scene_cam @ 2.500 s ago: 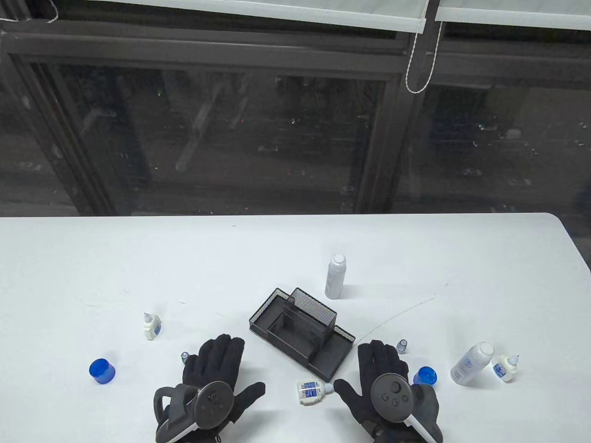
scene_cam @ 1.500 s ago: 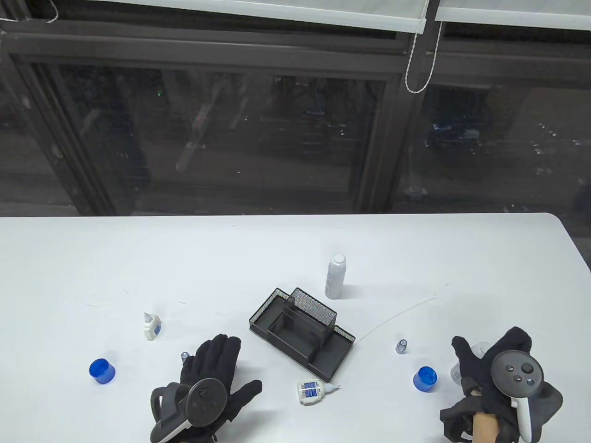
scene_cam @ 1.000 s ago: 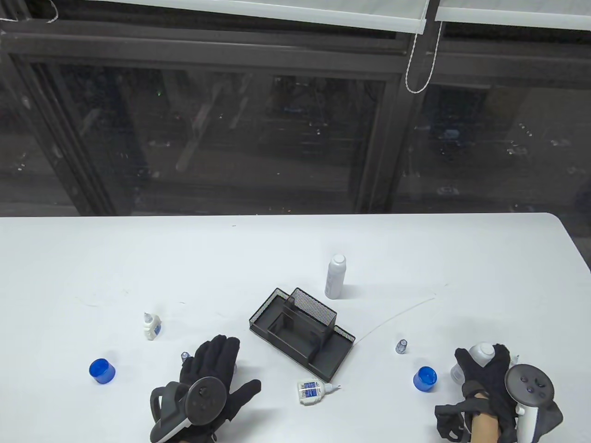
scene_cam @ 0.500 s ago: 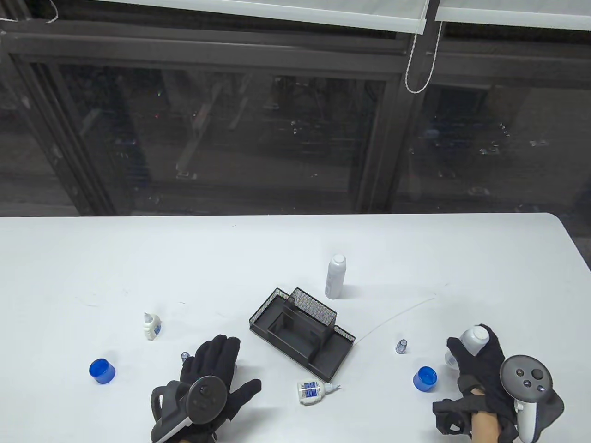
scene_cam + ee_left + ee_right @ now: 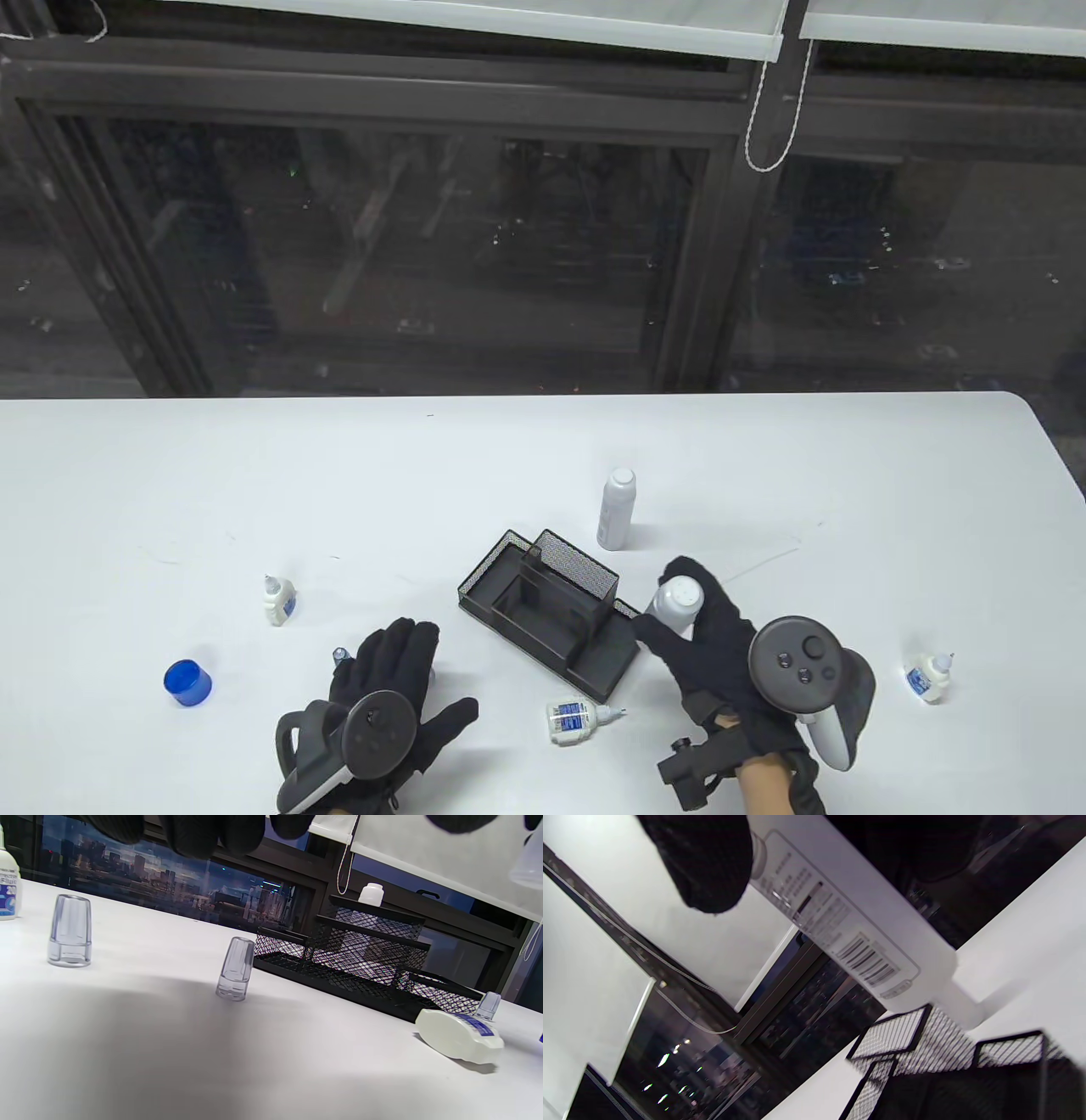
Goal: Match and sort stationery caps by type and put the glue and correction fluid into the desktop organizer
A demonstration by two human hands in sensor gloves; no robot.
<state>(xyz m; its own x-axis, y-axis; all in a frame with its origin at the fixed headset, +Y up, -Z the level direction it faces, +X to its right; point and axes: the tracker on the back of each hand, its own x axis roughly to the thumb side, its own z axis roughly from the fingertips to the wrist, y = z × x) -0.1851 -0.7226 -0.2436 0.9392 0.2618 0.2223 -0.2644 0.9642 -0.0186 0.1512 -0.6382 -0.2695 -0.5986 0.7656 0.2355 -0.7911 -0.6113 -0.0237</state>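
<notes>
My right hand grips a large white glue bottle without a cap, holding it over the right end of the black mesh organizer. The right wrist view shows the bottle tilted above the mesh walls. My left hand lies flat and open on the table. A second glue bottle stands behind the organizer. Small correction fluid bottles stand at the left and right, and one lies down. A blue cap sits far left. Clear small caps stand under my left hand.
Another clear cap stands beside the lying correction fluid bottle. The table's right edge is close to the right-hand bottle. A window frame runs behind the table's far edge.
My right hand went to the right, took hold of the lying glue bottle, lifted it and carried it left to the organizer. It now hides the right blue cap. The left hand stayed put.
</notes>
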